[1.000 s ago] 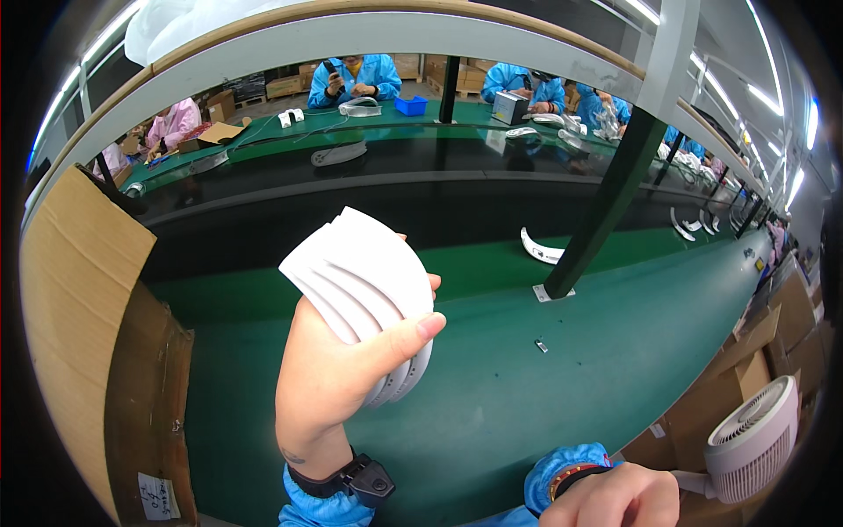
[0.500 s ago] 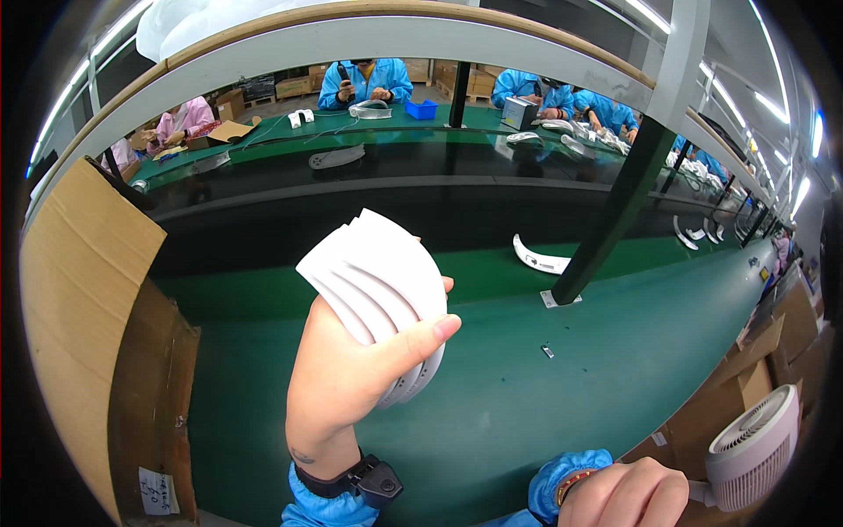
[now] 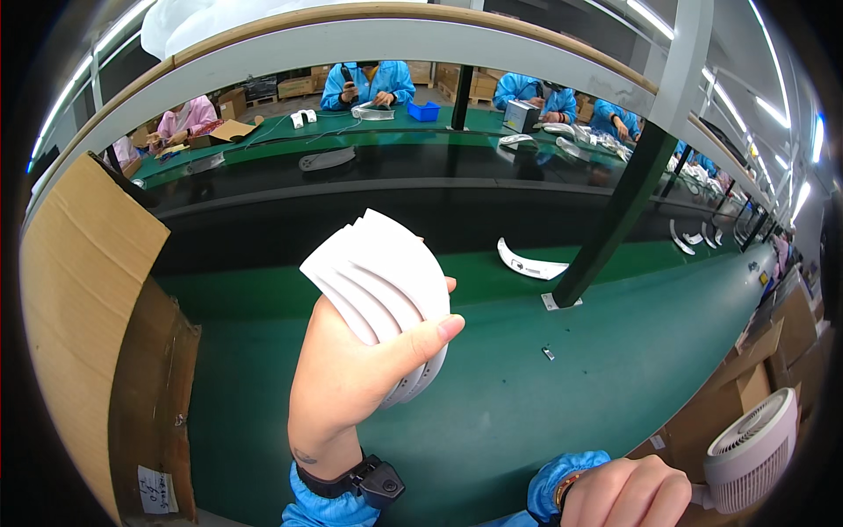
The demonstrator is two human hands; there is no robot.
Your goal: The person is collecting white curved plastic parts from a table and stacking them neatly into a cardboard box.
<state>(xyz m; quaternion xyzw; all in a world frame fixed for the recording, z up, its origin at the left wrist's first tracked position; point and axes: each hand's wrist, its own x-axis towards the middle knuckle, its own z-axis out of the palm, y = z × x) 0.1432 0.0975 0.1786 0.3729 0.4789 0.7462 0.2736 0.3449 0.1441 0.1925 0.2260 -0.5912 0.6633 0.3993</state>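
My left hand (image 3: pixel 351 364) is raised over the green tabletop, wrapped round a stack of several white curved plastic shells (image 3: pixel 378 272). The shells lie one against another like nested layers, with the thumb across their near edges; some of the fingers are hidden behind them. At the lower right, my right hand (image 3: pixel 628 494) is closed with its knuckles up. Whatever it may hold is hidden beneath the fingers. Beside it is a white fan (image 3: pixel 753 452), whose neck reaches toward the hand; I cannot tell whether they touch.
An open cardboard box (image 3: pixel 88 316) stands at the left. Beyond the green worktop (image 3: pixel 474 448) runs a black conveyor belt (image 3: pixel 395 215). A single white curved piece (image 3: pixel 531 265) lies near a dark green post (image 3: pixel 615 215). A tiny part (image 3: pixel 548 353) rests on the worktop. People in blue sit opposite.
The single white curved piece near the post has shifted left, as have the flat grey pieces on the far belt. My hands and the stack of shells hold almost the same position.
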